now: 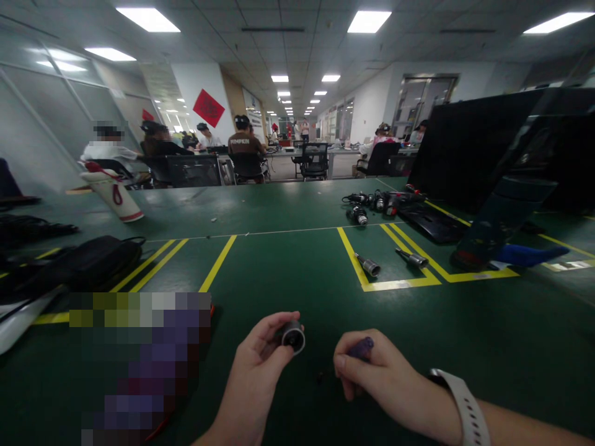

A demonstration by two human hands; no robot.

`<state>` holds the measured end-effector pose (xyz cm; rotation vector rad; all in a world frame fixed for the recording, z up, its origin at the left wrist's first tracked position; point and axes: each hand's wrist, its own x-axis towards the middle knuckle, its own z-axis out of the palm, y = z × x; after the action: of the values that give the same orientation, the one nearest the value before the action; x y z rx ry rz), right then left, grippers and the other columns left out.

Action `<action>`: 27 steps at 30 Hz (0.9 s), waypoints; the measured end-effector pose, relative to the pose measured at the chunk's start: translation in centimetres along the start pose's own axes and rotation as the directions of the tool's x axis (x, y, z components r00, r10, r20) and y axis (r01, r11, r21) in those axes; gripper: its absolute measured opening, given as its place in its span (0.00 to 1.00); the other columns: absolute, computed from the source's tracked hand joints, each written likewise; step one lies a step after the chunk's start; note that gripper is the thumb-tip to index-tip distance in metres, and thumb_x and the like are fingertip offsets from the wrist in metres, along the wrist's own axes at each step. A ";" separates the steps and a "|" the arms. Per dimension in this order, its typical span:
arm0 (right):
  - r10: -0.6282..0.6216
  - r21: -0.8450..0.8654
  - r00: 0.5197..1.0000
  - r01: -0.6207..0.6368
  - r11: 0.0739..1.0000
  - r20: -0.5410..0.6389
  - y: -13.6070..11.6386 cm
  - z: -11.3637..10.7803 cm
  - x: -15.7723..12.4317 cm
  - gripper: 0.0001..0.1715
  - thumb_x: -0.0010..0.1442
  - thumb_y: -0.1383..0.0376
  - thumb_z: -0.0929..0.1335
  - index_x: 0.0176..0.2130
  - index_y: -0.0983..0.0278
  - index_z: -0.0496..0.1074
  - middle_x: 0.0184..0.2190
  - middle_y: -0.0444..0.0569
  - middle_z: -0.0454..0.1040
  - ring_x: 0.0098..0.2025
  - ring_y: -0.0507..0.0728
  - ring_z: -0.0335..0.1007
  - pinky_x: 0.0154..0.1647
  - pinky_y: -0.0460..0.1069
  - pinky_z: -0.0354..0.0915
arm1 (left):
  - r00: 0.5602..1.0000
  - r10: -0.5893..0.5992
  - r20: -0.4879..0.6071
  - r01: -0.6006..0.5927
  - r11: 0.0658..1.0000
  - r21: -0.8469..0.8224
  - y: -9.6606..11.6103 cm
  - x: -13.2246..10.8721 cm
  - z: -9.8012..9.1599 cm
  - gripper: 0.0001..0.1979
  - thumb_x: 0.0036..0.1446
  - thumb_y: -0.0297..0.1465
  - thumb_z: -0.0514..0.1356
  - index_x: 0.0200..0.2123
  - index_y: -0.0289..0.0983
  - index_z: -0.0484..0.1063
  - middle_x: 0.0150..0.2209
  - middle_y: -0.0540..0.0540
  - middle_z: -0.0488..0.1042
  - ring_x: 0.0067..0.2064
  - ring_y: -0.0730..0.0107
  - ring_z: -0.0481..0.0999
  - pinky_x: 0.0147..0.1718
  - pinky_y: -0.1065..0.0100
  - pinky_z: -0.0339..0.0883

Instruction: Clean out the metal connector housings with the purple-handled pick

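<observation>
My left hand point(253, 365) is closed around a small dark cylindrical part with a silver rim point(292, 336), held just above the green table near its front edge. My right hand point(376, 375), with a white watch strap on the wrist, is curled around a small purple object point(361, 348) a little to the right. The two hands are apart, with a gap between them. Two similar metal cylinders point(369, 266) point(413, 258) lie farther back in a yellow-marked box.
A green table point(288, 260) with yellow tape lines spreads ahead. A cluster of black parts and cables point(376, 203) sits far right. A black bag point(88, 260) lies left, a white cup point(116, 195) behind it, dark screens point(488, 148) at right. People sit at desks behind.
</observation>
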<state>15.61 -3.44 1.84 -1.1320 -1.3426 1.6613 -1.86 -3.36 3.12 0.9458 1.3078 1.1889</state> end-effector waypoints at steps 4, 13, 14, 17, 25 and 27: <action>-0.006 0.228 1.000 0.012 0.974 -0.026 1.2 0.0 0.8 0.12 0.50 0.59 0.68 0.25 0.66 0.67 0.16 0.41 0.67 0.19 0.50 0.65 0.21 0.45 0.58 | 1.000 -0.007 -0.007 0.006 1.000 -0.019 0.1 0.0 0.0 0.13 0.43 0.25 0.62 0.36 0.35 0.76 0.42 0.42 0.80 0.45 0.55 0.78 0.47 0.57 0.69; -0.395 0.129 0.919 0.393 0.911 -0.008 -0.2 -0.6 -0.8 0.13 0.61 0.61 0.65 0.29 0.66 0.71 0.22 0.46 0.71 0.26 0.52 0.68 0.30 0.48 0.63 | 0.999 -0.018 0.028 0.019 0.999 -0.039 -0.1 0.0 -0.2 0.12 0.44 0.23 0.62 0.35 0.36 0.77 0.44 0.43 0.80 0.45 0.57 0.77 0.45 0.60 0.70; -0.453 -0.013 0.891 0.454 0.891 0.025 -0.5 -0.6 -1.1 0.14 0.62 0.62 0.64 0.30 0.66 0.72 0.24 0.47 0.72 0.28 0.52 0.68 0.32 0.48 0.63 | 0.999 -0.020 0.035 0.021 0.999 -0.036 -0.2 0.0 -0.2 0.12 0.43 0.24 0.63 0.35 0.36 0.78 0.43 0.43 0.80 0.45 0.57 0.78 0.45 0.60 0.70; -0.572 -0.315 0.811 0.579 0.752 0.123 -1.0 -0.3 -1.6 0.16 0.65 0.63 0.62 0.30 0.66 0.73 0.26 0.48 0.71 0.30 0.53 0.67 0.32 0.48 0.62 | 0.998 -0.021 0.056 0.023 0.999 -0.031 -0.4 0.1 -0.2 0.13 0.42 0.24 0.64 0.35 0.36 0.79 0.40 0.43 0.82 0.43 0.58 0.78 0.45 0.61 0.70; -0.633 -0.457 0.737 0.660 0.597 0.238 -0.7 0.2 -1.7 0.14 0.66 0.65 0.59 0.34 0.65 0.70 0.27 0.49 0.71 0.31 0.54 0.66 0.34 0.50 0.63 | 0.996 0.029 0.086 -0.031 0.999 0.018 -0.9 0.2 -0.3 0.10 0.42 0.25 0.64 0.32 0.38 0.80 0.43 0.43 0.80 0.43 0.58 0.79 0.43 0.62 0.72; -0.637 -0.476 0.728 0.668 0.572 0.255 -0.7 0.2 -1.7 0.14 0.66 0.66 0.58 0.35 0.65 0.70 0.27 0.49 0.71 0.32 0.54 0.66 0.35 0.50 0.63 | 0.995 0.039 0.090 -0.041 0.999 0.016 -0.9 0.0 -0.3 0.09 0.42 0.25 0.64 0.31 0.38 0.80 0.44 0.43 0.80 0.42 0.58 0.79 0.42 0.63 0.72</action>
<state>16.01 -4.95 2.92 -0.7002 -2.0389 0.7686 -2.08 -3.58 2.23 1.0308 1.2353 1.1540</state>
